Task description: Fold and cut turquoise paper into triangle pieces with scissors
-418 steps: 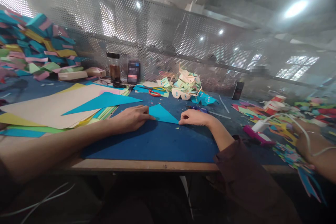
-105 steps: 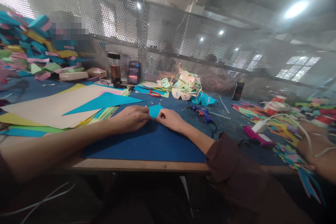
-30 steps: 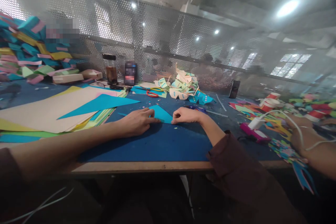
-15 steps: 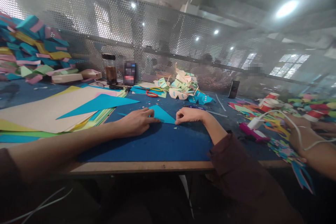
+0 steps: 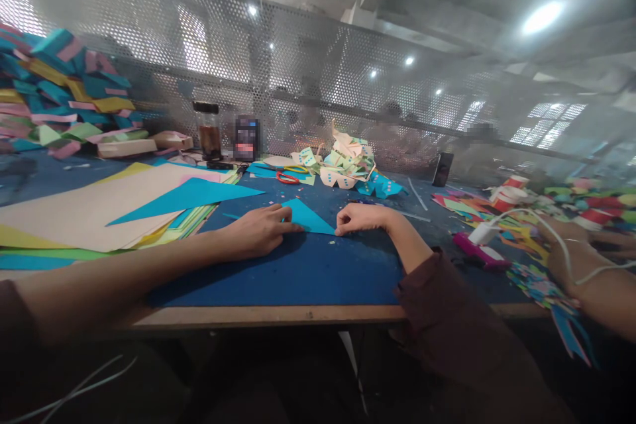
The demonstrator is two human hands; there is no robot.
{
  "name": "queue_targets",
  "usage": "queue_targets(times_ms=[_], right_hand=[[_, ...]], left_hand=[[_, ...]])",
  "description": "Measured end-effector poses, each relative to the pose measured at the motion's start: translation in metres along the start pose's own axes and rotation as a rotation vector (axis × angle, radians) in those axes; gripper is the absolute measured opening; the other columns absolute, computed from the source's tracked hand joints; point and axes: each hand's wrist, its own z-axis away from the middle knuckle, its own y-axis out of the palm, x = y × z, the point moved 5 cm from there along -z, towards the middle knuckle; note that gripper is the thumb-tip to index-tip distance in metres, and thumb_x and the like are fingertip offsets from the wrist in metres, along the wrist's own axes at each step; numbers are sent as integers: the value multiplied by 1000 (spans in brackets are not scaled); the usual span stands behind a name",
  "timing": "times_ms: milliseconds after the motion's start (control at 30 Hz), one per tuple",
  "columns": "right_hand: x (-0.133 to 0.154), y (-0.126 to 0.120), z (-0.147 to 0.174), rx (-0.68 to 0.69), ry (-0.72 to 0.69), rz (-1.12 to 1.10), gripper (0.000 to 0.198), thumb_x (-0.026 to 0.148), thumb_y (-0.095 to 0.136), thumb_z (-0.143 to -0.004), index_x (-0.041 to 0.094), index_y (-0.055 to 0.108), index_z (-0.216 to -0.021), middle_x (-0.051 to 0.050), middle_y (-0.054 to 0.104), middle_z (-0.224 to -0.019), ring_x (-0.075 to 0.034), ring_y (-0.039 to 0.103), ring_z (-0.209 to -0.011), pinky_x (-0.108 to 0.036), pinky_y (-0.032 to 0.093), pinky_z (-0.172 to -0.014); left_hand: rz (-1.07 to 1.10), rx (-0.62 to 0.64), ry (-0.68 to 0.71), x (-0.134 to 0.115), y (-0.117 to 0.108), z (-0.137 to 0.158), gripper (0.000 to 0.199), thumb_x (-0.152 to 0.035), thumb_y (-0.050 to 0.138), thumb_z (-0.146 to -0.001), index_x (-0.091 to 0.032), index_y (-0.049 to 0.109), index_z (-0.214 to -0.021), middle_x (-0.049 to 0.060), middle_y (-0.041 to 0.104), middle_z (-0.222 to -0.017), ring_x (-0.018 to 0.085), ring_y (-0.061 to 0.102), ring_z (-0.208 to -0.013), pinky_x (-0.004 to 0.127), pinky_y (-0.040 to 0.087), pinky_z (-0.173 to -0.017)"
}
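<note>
A folded triangle of blue paper (image 5: 309, 216) lies on the dark blue table top in front of me. My left hand (image 5: 261, 230) rests over its left part, pressing it down with fingers stretched out and thumb apart. The hand hides that end of the paper. At the right corner, my right hand (image 5: 362, 217) has its thumb and fingertips pinched together on the paper. Beside my left forearm, a larger blue paper triangle (image 5: 186, 200) sits on a stack of coloured sheets (image 5: 99, 202).
Red-handled scissors (image 5: 287, 177) and a pile of cut paper shapes (image 5: 348, 159) lie beyond my hands. A jar (image 5: 206, 132) stands by the mesh screen. To the right are a pink and white power strip (image 5: 481, 248) with a cable and another person's arm (image 5: 591, 271).
My right hand has shifted slightly to the right along the paper's corner. My left hand has stayed in place.
</note>
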Motion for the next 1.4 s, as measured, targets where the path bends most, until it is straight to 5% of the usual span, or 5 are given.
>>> queue_targets(times_ms=[433,567,700,967,1400], right_hand=[[-2,-2,12,56,60,94,19,31,65,-83,18,64,-69,-5,70,-77,-16,59,-68,-28,40,-62],[4,-15,15,-146,49,83,22,39,68,-83,17,66,-85,-7,71,-87,-18,61,-75,-29,41,-63],[24,-16,9,-382,-108,-78,23,37,64,-89,16,68,-95,-9,72,-99,-19,63,-88,-28,45,-75],[45,25,-24,-348,-109,-81,7,20,63,-86,15,69,-87,-3,71,-86,-15,61,-77,-24,42,-68],[47,23,-26,-292,-68,-42,5,18,65,-83,15,68,-86,-4,72,-87,-15,62,-76,-22,42,-66]], left_hand=[[15,2,-9,1,0,0,52,-8,47,-91,-31,63,-135,7,60,-109,22,61,-99,44,46,-106],[7,0,-6,0,0,0,51,-7,46,-91,-29,64,-134,7,60,-109,22,62,-98,46,45,-107],[-13,9,-1,-1,0,0,47,-9,47,-92,-27,65,-132,8,60,-110,23,62,-99,46,46,-106],[-12,6,-21,0,2,0,54,-5,48,-88,-30,63,-133,7,59,-109,23,60,-99,42,48,-100],[-33,15,-11,2,5,-1,52,-7,47,-89,-30,63,-133,7,58,-108,24,58,-97,43,48,-98]])
